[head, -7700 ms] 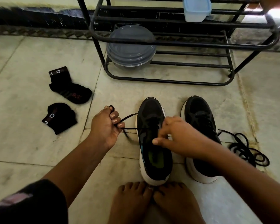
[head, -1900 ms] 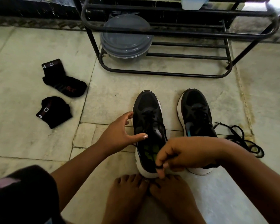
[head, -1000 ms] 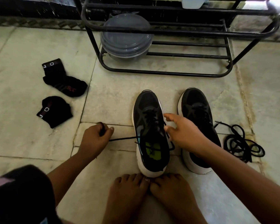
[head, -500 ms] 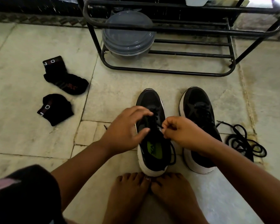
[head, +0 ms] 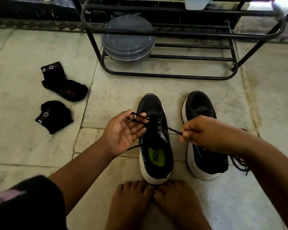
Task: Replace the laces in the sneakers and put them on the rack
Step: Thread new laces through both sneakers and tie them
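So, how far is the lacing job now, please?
Partly done: the left sneaker has a lace crossed through its front eyelets. In hand: the left hand and right hand each hold an end. Left: the right sneaker looks unfinished, with a loose lace beside it; the rack holds no sneakers.

Dim indoor light, glare at top right, wide-angle bending at edges, soft detail
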The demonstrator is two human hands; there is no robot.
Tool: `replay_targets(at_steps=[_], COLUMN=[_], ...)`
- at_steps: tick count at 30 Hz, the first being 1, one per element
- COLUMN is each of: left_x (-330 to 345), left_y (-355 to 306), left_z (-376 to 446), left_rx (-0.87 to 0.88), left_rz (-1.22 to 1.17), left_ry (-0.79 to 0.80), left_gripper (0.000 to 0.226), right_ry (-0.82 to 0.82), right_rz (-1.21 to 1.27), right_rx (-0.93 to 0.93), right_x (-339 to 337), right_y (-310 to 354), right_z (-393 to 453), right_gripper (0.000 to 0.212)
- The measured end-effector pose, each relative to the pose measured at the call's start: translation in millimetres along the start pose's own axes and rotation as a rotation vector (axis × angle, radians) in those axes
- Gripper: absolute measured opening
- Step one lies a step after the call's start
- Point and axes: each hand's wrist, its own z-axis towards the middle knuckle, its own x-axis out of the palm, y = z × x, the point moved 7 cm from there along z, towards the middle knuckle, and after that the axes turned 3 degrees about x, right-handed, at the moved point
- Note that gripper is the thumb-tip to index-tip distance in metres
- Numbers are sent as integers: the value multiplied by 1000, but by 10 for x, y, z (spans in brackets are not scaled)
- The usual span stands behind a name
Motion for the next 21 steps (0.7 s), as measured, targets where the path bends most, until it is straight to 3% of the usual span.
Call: replay_targets(at_steps=[3, 10, 13, 16, 17, 20, 21], left_x=[-56, -194, -165, -160, -166, -163, -162], left_y=[55, 91, 78, 45, 44, 30, 12], left_z=[24, 19, 28, 40, 44, 46, 45], left_rx=[-25, -36, -27, -7, -2, 14, 20], left_rz=[-111, -123, -92, -68, -64, 5, 49], left_ry=[-59, -161, -159, -178, -183, -151, -138], left_gripper=[28, 29, 28, 26, 25, 19, 17], right_ry=[-143, -221, -69, 58, 8, 123, -11], right_rz=[-168, -162, -140, -240, -318, -67, 0], right_rx=[-213, -178, -114, -124, -145, -120, -148], right_x=[-63, -360, -217, -1143, -1512, -1765, -1673], right_y=[206, 58, 9, 355, 484, 348, 353], right_z=[-69, 57, 11, -105, -53, 5, -22], right_gripper=[8, 6, 6, 11, 14, 14, 17])
